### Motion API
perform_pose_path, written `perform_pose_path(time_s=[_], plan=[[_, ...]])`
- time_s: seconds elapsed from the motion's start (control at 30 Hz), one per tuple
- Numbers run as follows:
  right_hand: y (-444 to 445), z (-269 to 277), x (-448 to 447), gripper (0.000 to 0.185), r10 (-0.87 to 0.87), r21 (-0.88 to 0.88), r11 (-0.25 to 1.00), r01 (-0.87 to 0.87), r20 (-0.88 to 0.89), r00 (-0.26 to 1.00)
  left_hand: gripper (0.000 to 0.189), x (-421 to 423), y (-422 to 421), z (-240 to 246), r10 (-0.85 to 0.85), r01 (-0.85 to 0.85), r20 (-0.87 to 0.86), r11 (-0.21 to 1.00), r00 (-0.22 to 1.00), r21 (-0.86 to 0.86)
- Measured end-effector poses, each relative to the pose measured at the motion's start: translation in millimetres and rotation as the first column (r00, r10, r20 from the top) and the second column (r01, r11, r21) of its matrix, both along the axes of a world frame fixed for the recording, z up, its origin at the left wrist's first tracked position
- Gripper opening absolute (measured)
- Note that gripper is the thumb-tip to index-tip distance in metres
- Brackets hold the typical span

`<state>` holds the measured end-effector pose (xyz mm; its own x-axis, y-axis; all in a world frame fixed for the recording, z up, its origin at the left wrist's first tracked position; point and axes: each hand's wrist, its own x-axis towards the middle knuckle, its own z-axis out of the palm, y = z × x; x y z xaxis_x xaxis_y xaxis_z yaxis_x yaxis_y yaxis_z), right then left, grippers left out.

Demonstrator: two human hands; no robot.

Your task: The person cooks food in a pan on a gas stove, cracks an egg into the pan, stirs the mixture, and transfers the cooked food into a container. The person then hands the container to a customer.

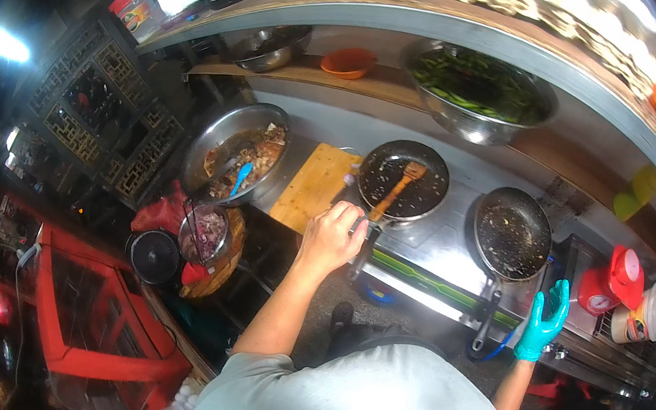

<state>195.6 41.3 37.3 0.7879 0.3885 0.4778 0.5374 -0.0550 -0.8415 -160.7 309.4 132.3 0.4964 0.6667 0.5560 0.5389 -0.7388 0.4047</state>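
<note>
My left hand [335,235] is bare, its fingers curled beside the handle end of a wooden spatula. Whether it holds something small cannot be made out. The spatula [391,197] lies across a black frying pan [385,167] holding small scraps, on the steel counter. My right hand [542,320] wears a teal glove; its fingers are spread, with nothing in them. Above it sits a second black frying pan [513,234], tilted and flecked with food bits. Its dark handle [486,317] reaches past the counter's front edge, left of the gloved hand.
Left of the pans are a wooden cutting board [307,186] and a steel basin [278,171] of food. A round wooden block [238,247] carries a bowl of sliced onion [205,229]. Green vegetables fill a bowl [465,123] behind. A red kitchen scale [600,297] stands right.
</note>
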Motion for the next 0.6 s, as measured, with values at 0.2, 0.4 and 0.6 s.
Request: perform_pose_path(time_s=[0.2, 0.4, 0.6], plan=[[86.8, 20.8, -115.8, 0.05, 0.084, 0.108, 0.992, -0.062, -0.216, 0.973, 0.015, -103.1, 109.8, -21.9, 0.208, -0.215, -0.193, 0.976, 0.959, -0.017], [156.8, 28.6, -195.1, 0.044, 0.202, 0.071, 0.979, -0.189, -0.278, 0.939, 0.017, -158.5, 155.0, -47.1, 0.096, -0.146, -0.356, 0.982, 0.929, -0.117], [205.2, 42.0, -247.3, 0.037, 0.419, 0.035, 0.901, -0.433, -0.336, 0.844, 0.015, -179.5, 140.9, -54.8, -0.035, -0.046, -0.321, 0.969, 0.947, -0.241]])
